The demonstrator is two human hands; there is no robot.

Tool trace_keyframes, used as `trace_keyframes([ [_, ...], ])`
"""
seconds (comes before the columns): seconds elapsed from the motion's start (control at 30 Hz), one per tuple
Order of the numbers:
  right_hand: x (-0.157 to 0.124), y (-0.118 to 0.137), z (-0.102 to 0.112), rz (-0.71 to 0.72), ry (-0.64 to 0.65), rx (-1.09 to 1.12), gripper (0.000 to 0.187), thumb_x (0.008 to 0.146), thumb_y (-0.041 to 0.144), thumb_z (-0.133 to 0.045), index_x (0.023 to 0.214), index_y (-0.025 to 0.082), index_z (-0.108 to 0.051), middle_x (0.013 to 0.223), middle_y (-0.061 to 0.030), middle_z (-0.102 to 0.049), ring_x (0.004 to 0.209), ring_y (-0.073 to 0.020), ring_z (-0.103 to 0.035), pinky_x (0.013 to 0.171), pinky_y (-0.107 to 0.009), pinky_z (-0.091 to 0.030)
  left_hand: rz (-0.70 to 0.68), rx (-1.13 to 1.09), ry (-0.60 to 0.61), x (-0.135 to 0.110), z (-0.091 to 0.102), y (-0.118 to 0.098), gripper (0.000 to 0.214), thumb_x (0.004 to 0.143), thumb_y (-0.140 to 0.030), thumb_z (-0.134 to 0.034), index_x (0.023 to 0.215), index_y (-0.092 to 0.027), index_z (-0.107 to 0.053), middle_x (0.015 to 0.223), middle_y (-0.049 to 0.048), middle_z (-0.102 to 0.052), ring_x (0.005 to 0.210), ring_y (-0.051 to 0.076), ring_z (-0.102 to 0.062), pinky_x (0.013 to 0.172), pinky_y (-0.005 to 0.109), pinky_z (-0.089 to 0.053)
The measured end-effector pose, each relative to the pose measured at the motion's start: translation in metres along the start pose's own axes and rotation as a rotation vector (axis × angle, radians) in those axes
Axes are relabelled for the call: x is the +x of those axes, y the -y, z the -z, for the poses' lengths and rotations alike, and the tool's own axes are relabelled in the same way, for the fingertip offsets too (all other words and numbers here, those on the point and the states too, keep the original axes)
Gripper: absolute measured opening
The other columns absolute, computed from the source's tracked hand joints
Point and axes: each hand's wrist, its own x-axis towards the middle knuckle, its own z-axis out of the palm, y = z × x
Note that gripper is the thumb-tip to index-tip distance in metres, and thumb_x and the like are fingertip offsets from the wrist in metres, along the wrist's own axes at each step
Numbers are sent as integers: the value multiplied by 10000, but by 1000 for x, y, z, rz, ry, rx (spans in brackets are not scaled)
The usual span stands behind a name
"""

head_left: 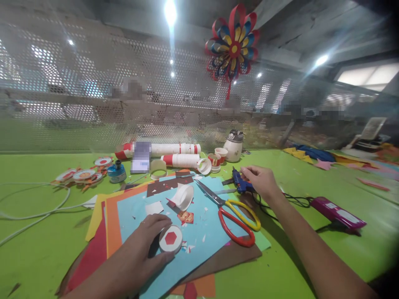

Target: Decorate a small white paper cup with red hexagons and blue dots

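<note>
My left hand point(145, 245) rests on the blue paper sheet point(199, 236) and grips an upturned white paper cup point(171, 238) whose base carries a red hexagon. My right hand point(261, 180) reaches forward and closes around a blue glue gun point(239, 182) lying on the green table point(46, 249). Its black cord point(296, 201) trails to the right. Red and yellow handled scissors point(232, 214) lie open on the blue sheet between my hands. Another white cup point(183, 197) lies tipped on the sheet beyond my left hand.
Stacked coloured paper sheets point(109, 216) lie under the blue one. Sleeves of paper cups point(174, 149), a tape roll point(158, 168), a glue pot point(116, 172) and a white jug point(233, 145) stand behind. A purple case point(338, 212) lies right; a paper pinwheel point(232, 43) hangs on the mesh.
</note>
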Motion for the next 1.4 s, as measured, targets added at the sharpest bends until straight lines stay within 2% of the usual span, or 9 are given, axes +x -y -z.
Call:
trace_keyframes([
  [0.27,-2,4,-1,-12,1,-9,232,939,330,-603,833,130,-650,763,14,-654,681,-119,-637,665,-289,-546,2,-29,4,1,0,-6,364,862,-350,-604,1199,-219,-554,1310,113,-526,1215,274,-529,1045,446,-472],
  [0.63,-4,7,-2,48,-44,49,249,926,340,-618,792,132,-648,693,29,-638,626,-108,-623,628,-273,-535,5,-12,9,2,0,-3,367,855,-353,-611,1197,-231,-552,1329,109,-524,1234,287,-524,1041,452,-476],
  [0.87,-5,11,2,99,-109,102,340,770,478,-648,621,173,-673,576,-28,-676,565,-173,-630,560,-282,-512,3,0,5,2,2,-9,352,849,-354,-624,1175,-229,-579,1305,99,-550,1198,283,-546,1025,448,-485],
  [1.17,-13,18,-9,63,-107,59,275,737,436,-621,695,182,-720,640,-39,-708,605,-183,-624,584,-286,-501,-14,-28,-17,-2,8,-17,349,847,-362,-659,1149,-202,-589,1227,98,-576,1116,261,-560,981,430,-485],
  [1.27,-15,21,-12,50,-89,50,237,714,398,-664,727,173,-739,685,-57,-734,633,-200,-638,625,-310,-496,-36,27,-10,-4,11,-24,327,846,-357,-673,1119,-193,-597,1144,90,-601,1061,259,-565,920,409,-499],
  [1.4,-14,21,-12,30,-121,61,210,669,392,-703,668,184,-727,646,-67,-720,619,-220,-637,614,-338,-501,-51,106,6,-7,14,-30,315,847,-370,-679,1083,-180,-595,1074,87,-604,1004,254,-571,861,381,-505],
])
